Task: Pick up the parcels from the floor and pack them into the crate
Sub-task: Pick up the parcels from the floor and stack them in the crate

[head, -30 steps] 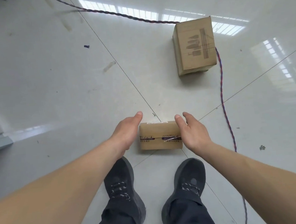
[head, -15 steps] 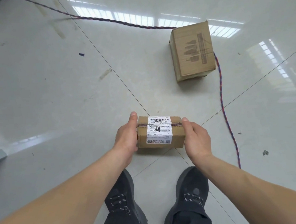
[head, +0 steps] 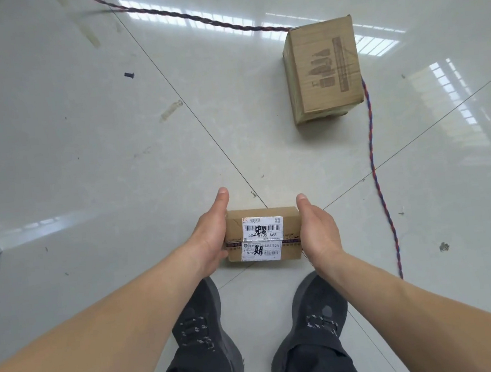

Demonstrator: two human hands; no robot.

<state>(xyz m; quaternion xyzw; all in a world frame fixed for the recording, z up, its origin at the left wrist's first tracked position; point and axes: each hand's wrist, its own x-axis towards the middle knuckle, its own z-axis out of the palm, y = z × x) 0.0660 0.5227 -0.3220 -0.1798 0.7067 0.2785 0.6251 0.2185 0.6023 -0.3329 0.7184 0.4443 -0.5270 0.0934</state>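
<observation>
From my head camera I look down at my two arms and my feet. My left hand (head: 210,238) presses flat on the left end of a small brown parcel (head: 263,235). My right hand (head: 318,229) presses on its right end. So I hold the small parcel between both palms, with my thumbs pointing away from me. I cannot tell if it is off the floor (head: 84,160) or just touching it. The parcel has a white label (head: 263,237) on top with bar codes and black marks. It sits just past my two dark shoes (head: 202,320).

Far off on the right a bigger parcel (head: 324,68) stands on the floor, well apart from my hands. It has bottle shapes printed on its top. A twisted red and blue cord (head: 380,171) runs from the far left behind that big parcel, then comes down the right side near me. The floor is shiny pale tile with thin dark lines. A few small bits of dirt lie on it.
</observation>
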